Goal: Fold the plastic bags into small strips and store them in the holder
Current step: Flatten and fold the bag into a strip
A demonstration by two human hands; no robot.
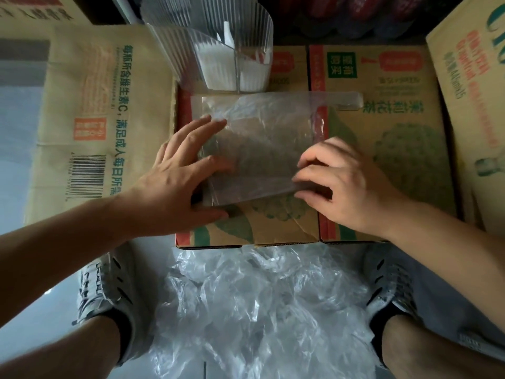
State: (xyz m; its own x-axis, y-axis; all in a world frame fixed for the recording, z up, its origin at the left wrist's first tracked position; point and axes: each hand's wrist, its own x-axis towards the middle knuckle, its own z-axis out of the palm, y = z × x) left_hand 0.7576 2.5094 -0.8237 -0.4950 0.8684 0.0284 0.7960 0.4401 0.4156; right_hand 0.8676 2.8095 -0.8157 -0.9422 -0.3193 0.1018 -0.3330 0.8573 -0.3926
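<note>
L hand (175,176): fingers straight and spread, tips pressing flat on the L edge of the clear plastic bag (262,132). Bag lies flattened on the cardboard box (273,231), just in front of the ribbed clear holder (218,50); its near strip looks doubled over. R hand (349,184): fingers curled, pinching that strip's R end. Loose bag pile (259,310) on the floor betw. the shoes (106,283).

Floor (155,258): pale grey, glossy, reflecting soft diffuse light. Central cardboard box (287,231): lies flat, printed red and green, top face up. Left carton (82,86): tan, green lettering, barcode. Right carton (470,77): tilted, orange print. Dark red shapes (382,9) behind, unidentifiable
</note>
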